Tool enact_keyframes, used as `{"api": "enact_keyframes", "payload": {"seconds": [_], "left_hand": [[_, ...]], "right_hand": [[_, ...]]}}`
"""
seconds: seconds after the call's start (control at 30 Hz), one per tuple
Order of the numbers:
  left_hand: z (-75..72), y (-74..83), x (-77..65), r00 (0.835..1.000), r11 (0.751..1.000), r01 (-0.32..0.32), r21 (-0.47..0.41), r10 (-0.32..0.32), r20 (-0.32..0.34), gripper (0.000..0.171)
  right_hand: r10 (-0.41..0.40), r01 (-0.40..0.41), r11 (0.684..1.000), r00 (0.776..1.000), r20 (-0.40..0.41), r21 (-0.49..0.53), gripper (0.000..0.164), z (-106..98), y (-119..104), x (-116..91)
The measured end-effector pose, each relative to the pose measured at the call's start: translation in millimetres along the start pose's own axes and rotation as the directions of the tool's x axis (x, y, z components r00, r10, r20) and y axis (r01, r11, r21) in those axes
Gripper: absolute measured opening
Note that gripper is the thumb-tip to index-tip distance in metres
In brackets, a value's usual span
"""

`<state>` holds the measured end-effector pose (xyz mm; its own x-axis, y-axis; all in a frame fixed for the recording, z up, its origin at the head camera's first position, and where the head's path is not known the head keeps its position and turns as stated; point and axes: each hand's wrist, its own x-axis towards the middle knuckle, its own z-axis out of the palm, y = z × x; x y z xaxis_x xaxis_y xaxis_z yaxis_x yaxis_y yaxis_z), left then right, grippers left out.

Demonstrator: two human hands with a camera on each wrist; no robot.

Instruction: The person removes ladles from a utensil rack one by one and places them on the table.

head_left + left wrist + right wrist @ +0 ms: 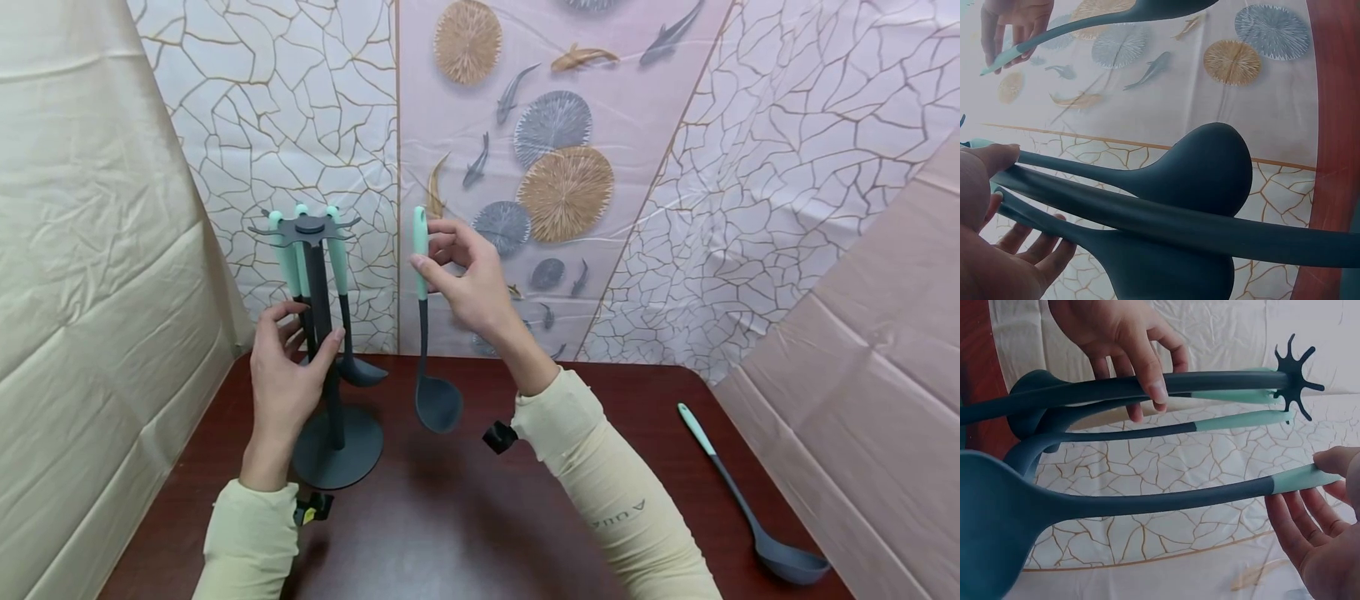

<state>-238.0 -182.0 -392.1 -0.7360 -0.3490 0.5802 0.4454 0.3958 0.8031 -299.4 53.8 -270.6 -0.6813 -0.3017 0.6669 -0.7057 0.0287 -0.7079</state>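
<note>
A dark grey utensil stand (337,467) with a round base and a hooked top is upright at the left of the table. Several utensils with mint handles hang from it, among them a ladle (362,372) on its right side. My left hand (281,379) grips the stand's pole, its thumb in front and its fingers behind, close to the hanging utensils. To the right of the stand, my right hand (476,287) pinches the mint handle of another ladle (438,406). This ladle hangs bowl down above the table, apart from the stand's hooks (1300,384).
On the right side of the dark red table (645,467) lies another mint-handled ladle (791,560), its bowl towards the near edge. Patterned cloth (555,200) hangs behind the table, and plain pale cloth (97,292) stands along the left side.
</note>
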Motion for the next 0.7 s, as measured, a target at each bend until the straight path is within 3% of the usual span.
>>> {"api": "enact_keyframes", "payload": {"seconds": [0.7], "left_hand": [[-0.2,-0.6,0.2,1.0,1.0,-0.001,0.004,0.001,-0.003,0.062]], "right_hand": [[0.036,-0.036,0.999,0.999,-0.025,-0.006,0.032,-18.6,4.1,-2.6]]}}
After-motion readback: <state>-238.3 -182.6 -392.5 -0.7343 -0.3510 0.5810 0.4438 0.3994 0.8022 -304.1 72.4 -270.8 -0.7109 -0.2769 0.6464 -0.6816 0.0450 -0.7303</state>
